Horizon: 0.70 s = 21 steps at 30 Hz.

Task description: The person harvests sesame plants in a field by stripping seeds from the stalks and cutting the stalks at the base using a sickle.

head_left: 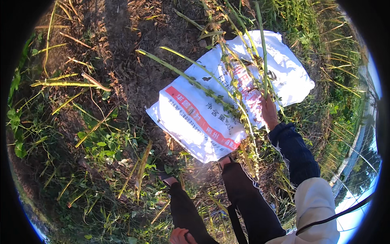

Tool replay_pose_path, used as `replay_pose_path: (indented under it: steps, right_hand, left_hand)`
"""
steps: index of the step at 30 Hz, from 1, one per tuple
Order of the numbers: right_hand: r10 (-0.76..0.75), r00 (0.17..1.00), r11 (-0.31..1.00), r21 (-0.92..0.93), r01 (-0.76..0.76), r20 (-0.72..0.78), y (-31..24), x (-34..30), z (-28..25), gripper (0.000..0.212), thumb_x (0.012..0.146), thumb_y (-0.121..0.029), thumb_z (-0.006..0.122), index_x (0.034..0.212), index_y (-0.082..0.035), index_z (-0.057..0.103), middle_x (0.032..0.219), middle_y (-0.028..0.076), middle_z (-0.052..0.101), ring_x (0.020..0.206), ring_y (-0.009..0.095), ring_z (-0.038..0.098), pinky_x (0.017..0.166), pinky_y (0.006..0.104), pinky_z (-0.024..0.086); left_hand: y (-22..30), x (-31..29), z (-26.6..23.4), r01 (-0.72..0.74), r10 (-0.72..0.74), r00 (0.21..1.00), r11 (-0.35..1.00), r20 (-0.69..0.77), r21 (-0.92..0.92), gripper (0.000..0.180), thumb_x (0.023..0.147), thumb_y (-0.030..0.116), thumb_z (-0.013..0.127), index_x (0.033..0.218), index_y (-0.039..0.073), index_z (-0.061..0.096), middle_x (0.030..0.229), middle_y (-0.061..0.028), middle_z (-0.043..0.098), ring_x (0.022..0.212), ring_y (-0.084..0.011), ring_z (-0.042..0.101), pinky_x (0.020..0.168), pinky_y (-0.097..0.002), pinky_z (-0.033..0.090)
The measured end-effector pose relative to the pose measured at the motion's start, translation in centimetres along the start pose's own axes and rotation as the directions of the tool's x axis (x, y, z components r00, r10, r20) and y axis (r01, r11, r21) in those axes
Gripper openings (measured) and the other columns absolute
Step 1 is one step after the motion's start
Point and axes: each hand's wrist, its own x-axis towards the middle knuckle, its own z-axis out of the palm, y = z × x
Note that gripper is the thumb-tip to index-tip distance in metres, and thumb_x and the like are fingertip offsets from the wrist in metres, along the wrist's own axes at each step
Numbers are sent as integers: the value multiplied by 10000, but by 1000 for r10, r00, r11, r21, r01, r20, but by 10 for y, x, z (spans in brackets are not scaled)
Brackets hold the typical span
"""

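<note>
My right hand [269,113] is closed round a bundle of long green plant stalks [265,53] with small leaves and pods along them. The stalks reach up and left from the hand, and some trail down beside my leg. Under them a white woven sack [174,118] with red and dark print lies flat on the ground, just beyond my feet. At the bottom edge my left hand [181,236] is curled by my thigh, partly cut off. A small dark thing shows at its fingers, too little of it to name.
Cut stubble stalks [67,83] stick up from the soil on the left, and more stubble [343,65] stands on the right. Low green weeds [107,150] grow between them. My dark-trousered legs [248,195] stand below the sack. Leafy plants [290,18] rise at the far side.
</note>
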Motion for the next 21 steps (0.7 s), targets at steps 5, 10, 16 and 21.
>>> replay_pose_path:
  steps: [5,10,16,21]
  right_hand:
    - [-93,989,990,-117,80,-115,-3,94,-20,318,915,-216,464,1182,-52,512,751,197,614,712,387,597,641,472,440]
    - [-388,895,890,-344,301,-220,-67,99,-4,510,889,-287,547,1308,-51,379,1170,218,461,999,420,515,788,470,439]
    - [-135,865,645,-620,447,483,-71,-1,38,335,819,-343,630,1025,-98,534,1036,118,523,758,279,634,665,410,485]
    - [-177,917,785,-510,351,358,-49,-33,33,117,839,-180,554,938,-121,567,920,59,541,706,259,633,569,409,506]
  left_hand:
    - [0,2,1,-6,6,1000,1000,30,-4,145,877,118,538,982,28,583,1035,-165,568,1014,-347,515,909,-463,367]
    - [3,4,-1,2,-3,998,1000,58,13,144,868,112,544,978,27,583,1043,-168,571,1021,-349,517,907,-464,369]
    - [8,11,-3,-14,11,997,999,76,32,136,865,102,550,973,27,586,1034,-169,574,1019,-354,521,902,-459,380]
    - [12,13,-4,-20,18,998,999,59,38,131,869,108,550,967,28,584,1018,-167,578,993,-354,532,894,-455,389]
